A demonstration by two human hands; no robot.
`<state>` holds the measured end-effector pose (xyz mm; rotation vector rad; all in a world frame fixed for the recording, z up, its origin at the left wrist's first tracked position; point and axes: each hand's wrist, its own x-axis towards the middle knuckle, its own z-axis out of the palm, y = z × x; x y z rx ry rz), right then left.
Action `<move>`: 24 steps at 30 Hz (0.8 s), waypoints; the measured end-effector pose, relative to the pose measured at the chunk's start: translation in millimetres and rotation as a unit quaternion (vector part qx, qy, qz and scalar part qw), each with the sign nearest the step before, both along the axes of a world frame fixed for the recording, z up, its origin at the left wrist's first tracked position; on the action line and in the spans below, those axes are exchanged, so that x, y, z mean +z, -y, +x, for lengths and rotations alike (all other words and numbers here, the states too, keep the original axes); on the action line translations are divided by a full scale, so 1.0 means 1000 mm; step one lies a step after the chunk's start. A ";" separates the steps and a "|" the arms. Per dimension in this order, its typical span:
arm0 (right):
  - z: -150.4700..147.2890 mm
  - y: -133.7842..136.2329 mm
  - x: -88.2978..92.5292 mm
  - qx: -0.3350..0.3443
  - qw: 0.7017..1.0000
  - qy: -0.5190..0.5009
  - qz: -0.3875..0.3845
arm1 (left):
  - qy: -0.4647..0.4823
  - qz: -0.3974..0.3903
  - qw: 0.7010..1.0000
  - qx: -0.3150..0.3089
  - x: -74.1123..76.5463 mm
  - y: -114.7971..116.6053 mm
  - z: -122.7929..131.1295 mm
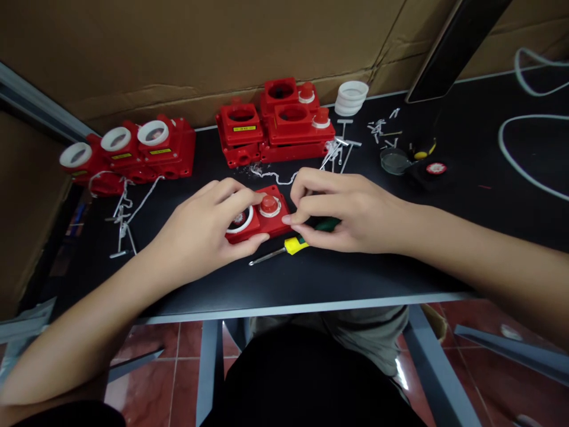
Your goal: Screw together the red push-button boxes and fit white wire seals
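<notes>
My left hand [213, 222] is closed around the left part of a small red box [275, 222] lying on the black table. The box carries a white ring with a round label inside and a red knob [269, 204] set in a white collar. One left fingertip reaches the knob's edge. My right hand [351, 213] pinches at the box's right end; whatever sits between its fingertips is too small or hidden. Partly beneath that hand lies a screwdriver [294, 244] with a yellow and green handle, its metal tip pointing left.
Red boxes with white rings [153, 133] stand back left, and more red boxes [284, 121] stand back centre. Stacked white rings [351, 98], T-shaped metal pieces [344, 142], small screws [377, 127] and a yellow-black tape measure [424, 148] lie to the right. A cardboard wall [200, 53] rises behind.
</notes>
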<state>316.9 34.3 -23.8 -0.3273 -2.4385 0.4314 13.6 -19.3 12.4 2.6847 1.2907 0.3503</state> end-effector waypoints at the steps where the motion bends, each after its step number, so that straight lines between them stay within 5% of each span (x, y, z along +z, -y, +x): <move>1: 0.000 0.000 0.000 0.003 1.000 -0.003 -0.003 | 0.002 -0.001 1.000 -0.002 0.001 0.001 0.000; 17: 0.006 -0.005 0.006 0.017 0.995 -0.070 -0.066 | 0.064 0.087 0.992 -0.060 -0.006 0.001 0.001; 24: 0.037 -0.027 0.026 0.032 0.967 0.150 -0.205 | 0.069 0.075 0.993 -0.060 -0.007 0.001 0.000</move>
